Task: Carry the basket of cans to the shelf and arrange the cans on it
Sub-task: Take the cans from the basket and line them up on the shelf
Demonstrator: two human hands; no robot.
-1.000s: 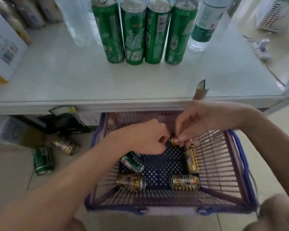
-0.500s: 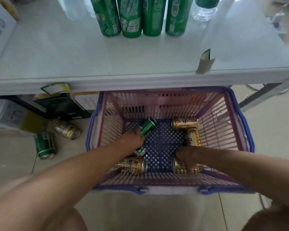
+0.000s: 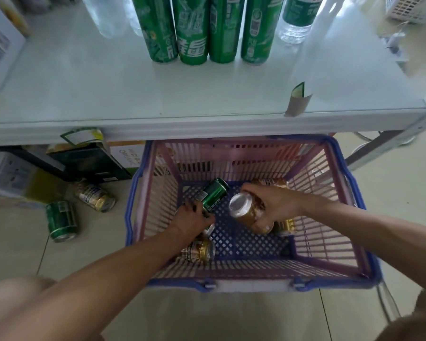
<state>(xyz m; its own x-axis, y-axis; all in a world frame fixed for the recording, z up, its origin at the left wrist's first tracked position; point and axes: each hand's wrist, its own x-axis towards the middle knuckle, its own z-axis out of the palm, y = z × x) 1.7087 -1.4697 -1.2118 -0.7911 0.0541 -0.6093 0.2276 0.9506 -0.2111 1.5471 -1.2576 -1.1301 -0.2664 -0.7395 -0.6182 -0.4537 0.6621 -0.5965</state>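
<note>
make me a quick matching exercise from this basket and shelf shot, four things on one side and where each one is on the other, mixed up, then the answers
Things:
1. green can
2. gold can
3. tall green cans
4. small green can

Places:
A. standing in a row on the shelf
B. lying on the floor left of the basket
C. gripped by the left hand inside the basket
D. held by the right hand, lifted off the basket bottom

Pairs: 1-C, 2-D, 3-A, 4-B
</note>
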